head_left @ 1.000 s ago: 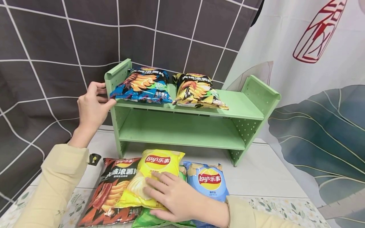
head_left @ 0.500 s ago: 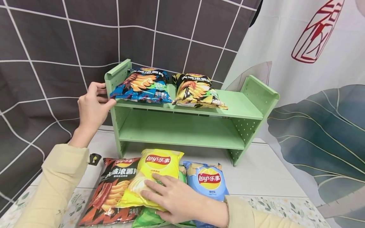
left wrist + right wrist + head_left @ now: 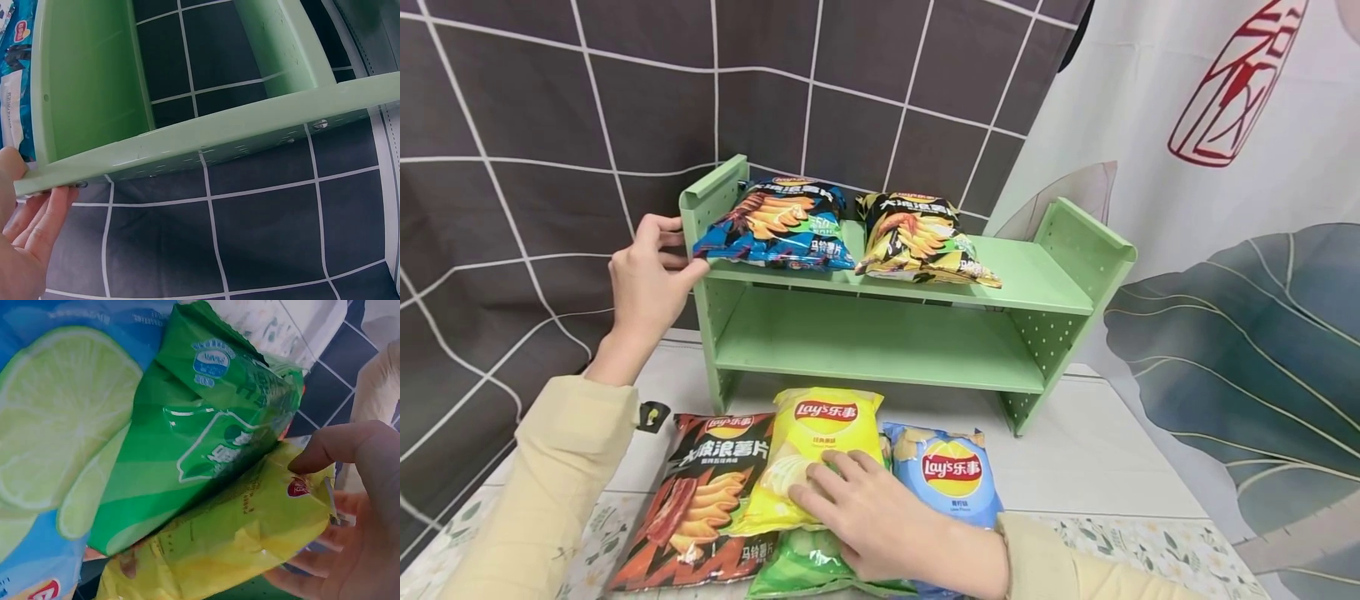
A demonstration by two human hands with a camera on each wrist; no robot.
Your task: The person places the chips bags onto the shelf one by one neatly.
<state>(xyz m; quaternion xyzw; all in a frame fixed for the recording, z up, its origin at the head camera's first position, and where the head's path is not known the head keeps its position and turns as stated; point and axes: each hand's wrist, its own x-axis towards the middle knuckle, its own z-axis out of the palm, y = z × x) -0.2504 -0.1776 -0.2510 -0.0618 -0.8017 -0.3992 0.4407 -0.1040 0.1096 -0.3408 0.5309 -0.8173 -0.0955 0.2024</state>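
My left hand [image 3: 651, 283] pinches the left edge of the green rack [image 3: 880, 342]; my right hand [image 3: 887, 517] grips the yellow bag [image 3: 808, 437], overlapping the red bag [image 3: 700, 500], with white tabletop [image 3: 1067, 467] extending right of the blue bag [image 3: 947, 475]. Only the right wrist view shows me the thumb [image 3: 325, 450] clearly; gridded cloth [image 3: 865, 50] hangs behind.

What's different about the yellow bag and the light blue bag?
The right grip is pinching the yellow bag, but the light blue bag is not in it.
The yellow bag shows pale chips; the light blue bag shows limes.
In the head view, the yellow bag covers part of the red-and-black bag; the light blue bag doesn't.
Both have a red Lay's label.
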